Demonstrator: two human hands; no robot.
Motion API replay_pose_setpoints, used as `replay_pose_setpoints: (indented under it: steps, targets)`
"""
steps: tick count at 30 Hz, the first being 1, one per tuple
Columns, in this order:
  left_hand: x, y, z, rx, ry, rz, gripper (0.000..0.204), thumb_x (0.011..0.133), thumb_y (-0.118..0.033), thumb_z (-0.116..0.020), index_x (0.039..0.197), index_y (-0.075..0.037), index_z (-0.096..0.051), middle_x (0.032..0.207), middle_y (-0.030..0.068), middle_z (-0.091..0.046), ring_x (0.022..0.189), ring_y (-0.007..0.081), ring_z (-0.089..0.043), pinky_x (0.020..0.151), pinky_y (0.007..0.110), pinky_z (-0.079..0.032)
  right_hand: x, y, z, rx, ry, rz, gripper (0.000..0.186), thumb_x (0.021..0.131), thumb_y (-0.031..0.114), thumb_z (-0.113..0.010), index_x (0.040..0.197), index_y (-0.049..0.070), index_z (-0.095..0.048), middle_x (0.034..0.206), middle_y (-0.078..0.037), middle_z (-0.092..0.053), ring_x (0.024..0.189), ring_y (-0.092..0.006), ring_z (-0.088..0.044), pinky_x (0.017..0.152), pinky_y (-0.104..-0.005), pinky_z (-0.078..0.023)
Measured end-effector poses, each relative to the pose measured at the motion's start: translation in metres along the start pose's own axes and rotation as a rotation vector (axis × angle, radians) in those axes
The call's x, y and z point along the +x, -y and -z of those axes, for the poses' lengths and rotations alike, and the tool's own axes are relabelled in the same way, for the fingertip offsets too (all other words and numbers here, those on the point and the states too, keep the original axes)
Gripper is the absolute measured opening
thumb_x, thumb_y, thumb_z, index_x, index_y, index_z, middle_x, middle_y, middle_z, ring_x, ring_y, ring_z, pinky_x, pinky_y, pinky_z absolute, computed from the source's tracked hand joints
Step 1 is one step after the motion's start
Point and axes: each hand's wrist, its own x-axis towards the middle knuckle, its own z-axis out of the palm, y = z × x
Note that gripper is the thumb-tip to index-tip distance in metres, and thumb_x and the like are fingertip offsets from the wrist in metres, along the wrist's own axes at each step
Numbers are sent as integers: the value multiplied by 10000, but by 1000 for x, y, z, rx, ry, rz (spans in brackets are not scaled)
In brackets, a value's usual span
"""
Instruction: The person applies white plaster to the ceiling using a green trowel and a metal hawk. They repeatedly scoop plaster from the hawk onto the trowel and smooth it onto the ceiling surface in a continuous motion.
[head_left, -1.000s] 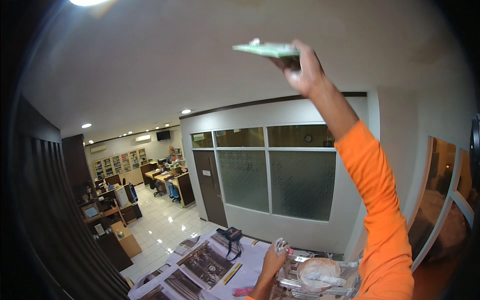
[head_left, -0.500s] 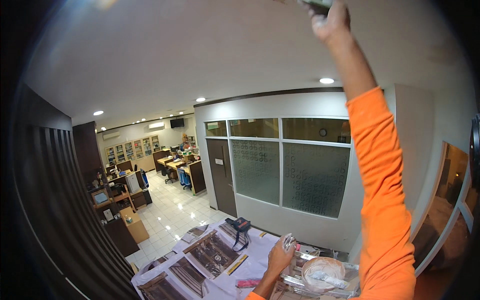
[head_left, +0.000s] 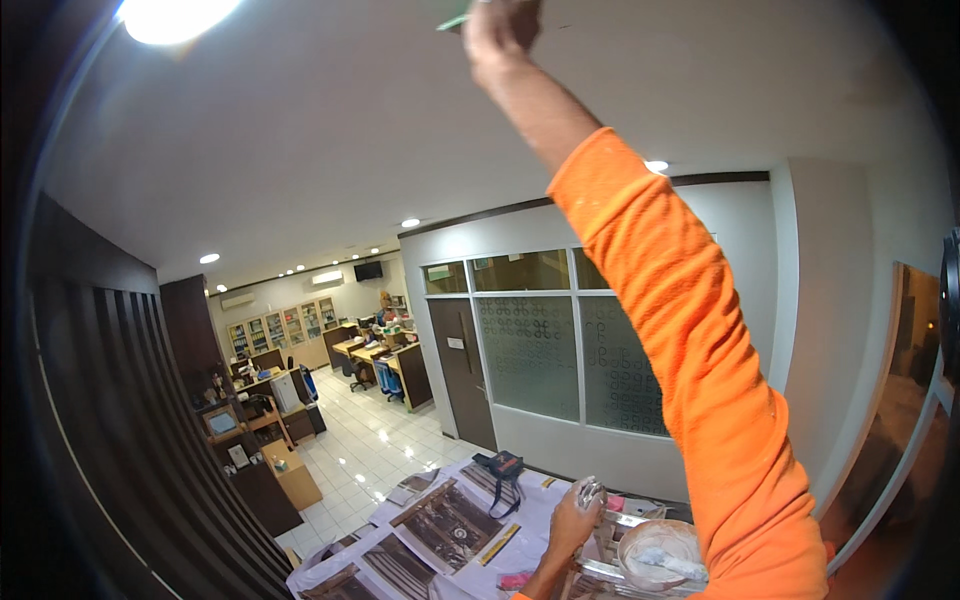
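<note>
High against the ceiling (head_left: pixel 330 130), my right hand (head_left: pixel 503 38) is closed around a flat, green-edged tool (head_left: pixel 453 22), partly cut off by the top of the picture. Its orange sleeve (head_left: pixel 690 320) crosses the right side of the view. My left hand (head_left: pixel 573 517) is low in front, fingers curled and whitish at the tips around something silvery that I cannot make out. Beside it, a round tub (head_left: pixel 627 560) of white paste stands on a metal ladder (head_left: pixel 597 572). A white-smeared thing (head_left: pixel 668 563) lies in the tub.
Below, a printed sheet (head_left: pixel 450 480) covers a surface, with a black bag (head_left: pixel 500 464) on it. A frosted-glass partition (head_left: pixel 528 350) and brown door (head_left: pixel 462 370) stand ahead. Dark slatted panelling (head_left: pixel 110 400) lines the left; desks (head_left: pixel 410 375) are farther back.
My right hand has swept left across the ceiling with the flat tool. The view has shifted slightly, and a bright ceiling light now shows at upper left. My left hand stays by the ladder.
</note>
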Motion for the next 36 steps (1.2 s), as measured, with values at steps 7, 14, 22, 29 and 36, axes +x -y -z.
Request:
replay_pose_setpoints:
  steps: [7, 14, 22, 29, 36]
  targets:
    - [-11, 11, 15, 48, -39, 70, 496, 923, -295, -661, 1349, -48, -598, 1223, 233, -687, 1139, 412, -655, 969, 450, -512, -111, 99, 4, -39, 389, 164, 582, 1021, 239, -423, 1477, -89, -268, 1437, -287, -369, 1283, -373, -451, 1086, -472, -400]
    - [-2, -16, 2, 22, 18, 5, 469, 929, -286, -654, 1325, -40, -613, 1223, 234, -686, 1139, 408, -656, 971, 448, -512, -69, 53, 30, 41, 30, 36, 738, 971, 177, -471, 1538, -114, -98, 1362, -369, -362, 1228, -459, -497, 1045, -521, -443]
    - [-6, -12, 1, 76, 65, 23, 491, 926, -269, -651, 1354, -38, -587, 1222, 235, -686, 1150, 415, -648, 978, 449, -508, -74, 107, -36, 13, 54, 67, 720, 974, 206, -484, 1493, -144, -130, 1348, -370, -355, 1226, -439, -499, 1029, -487, -444]
    - [-5, -2, -1, 19, 39, 18, 513, 932, -292, -647, 1371, -36, -576, 1239, 233, -680, 1162, 412, -645, 986, 446, -502, -90, 40, -19, 95, -177, 74, 690, 973, 215, -452, 1512, -78, -135, 1439, -353, -288, 1295, -416, -468, 1035, -467, -465]
    - [-4, 0, 0, 63, -41, -50, 463, 938, -292, -629, 1316, -25, -606, 1203, 239, -689, 1128, 425, -656, 963, 451, -510, -43, 78, 39, 573, 183, -417, 665, 985, 230, -396, 1540, 53, -74, 1491, -207, -339, 1289, -341, -461, 1027, -499, -481]
